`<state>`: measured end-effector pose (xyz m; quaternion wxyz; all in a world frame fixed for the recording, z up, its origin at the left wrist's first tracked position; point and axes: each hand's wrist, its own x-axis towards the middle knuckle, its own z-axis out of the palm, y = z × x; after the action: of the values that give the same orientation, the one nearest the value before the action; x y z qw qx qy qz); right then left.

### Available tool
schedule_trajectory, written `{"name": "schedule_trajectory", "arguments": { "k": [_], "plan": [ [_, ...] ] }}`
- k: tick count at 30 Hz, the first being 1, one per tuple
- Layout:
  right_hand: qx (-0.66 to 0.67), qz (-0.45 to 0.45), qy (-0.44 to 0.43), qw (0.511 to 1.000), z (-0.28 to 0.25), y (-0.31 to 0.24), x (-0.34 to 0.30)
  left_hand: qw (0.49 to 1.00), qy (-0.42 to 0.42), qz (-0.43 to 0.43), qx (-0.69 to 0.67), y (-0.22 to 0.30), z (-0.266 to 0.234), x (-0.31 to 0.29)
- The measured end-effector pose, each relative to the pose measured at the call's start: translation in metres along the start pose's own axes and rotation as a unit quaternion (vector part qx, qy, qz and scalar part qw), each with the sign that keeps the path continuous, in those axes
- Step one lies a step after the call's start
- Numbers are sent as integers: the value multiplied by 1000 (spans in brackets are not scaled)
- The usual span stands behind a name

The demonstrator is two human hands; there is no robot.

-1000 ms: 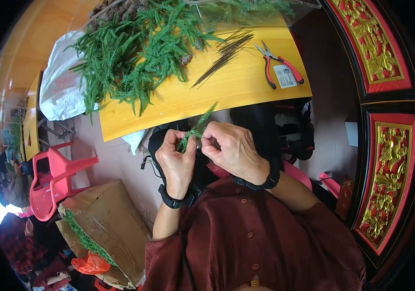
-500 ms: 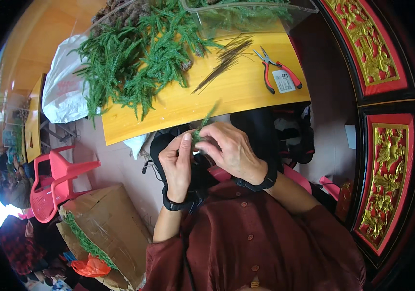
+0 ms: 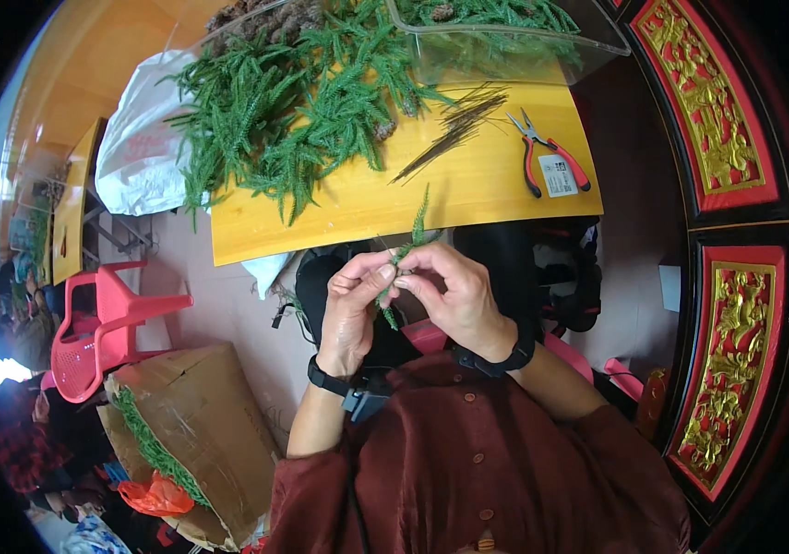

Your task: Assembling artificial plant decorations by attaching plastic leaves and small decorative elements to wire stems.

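Between my two hands is an artificial pine sprig (image 3: 419, 222), its green tip pointing up and another green end hanging below the fingers. My left hand (image 3: 353, 300) pinches it at the middle with thumb and forefinger, and a thin wire stub seems to stick out there. My right hand (image 3: 457, 288) pinches the same spot from the other side, the fingertips of both hands meeting. Both hands are above my lap, just off the near edge of the yellow table (image 3: 302, 242). Thin brown wires (image 3: 454, 129) lie loose on the tabletop, beside red-handled pliers (image 3: 551, 159).
Green sprigs (image 3: 274, 120) are heaped on the table near pine cones (image 3: 270, 37). A clear plastic bin (image 3: 505, 42) holds more greenery. A white bag (image 3: 141, 148) hangs at the left, above a pink chair (image 3: 104, 323) and a cardboard box (image 3: 196, 434). Carved panels (image 3: 736, 360) stand at right.
My hands have turned the sprig, so its lower end now shows beneath the fingers. The whole view has shifted slightly, with the tabletop things appearing further right.
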<state>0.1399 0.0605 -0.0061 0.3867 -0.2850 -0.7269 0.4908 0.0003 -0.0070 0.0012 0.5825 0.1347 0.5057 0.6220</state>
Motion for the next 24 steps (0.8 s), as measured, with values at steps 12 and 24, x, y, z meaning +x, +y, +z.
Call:
{"name": "schedule_trajectory", "arguments": {
  "k": [12, 24],
  "plan": [
    [157, 109, 19, 981, 3, 11, -4, 930, 63, 202, 299, -5, 11, -4],
    [86, 97, -96, 987, -49, 37, 17, 967, -5, 115, 226, -26, 15, 11]
  ]
}}
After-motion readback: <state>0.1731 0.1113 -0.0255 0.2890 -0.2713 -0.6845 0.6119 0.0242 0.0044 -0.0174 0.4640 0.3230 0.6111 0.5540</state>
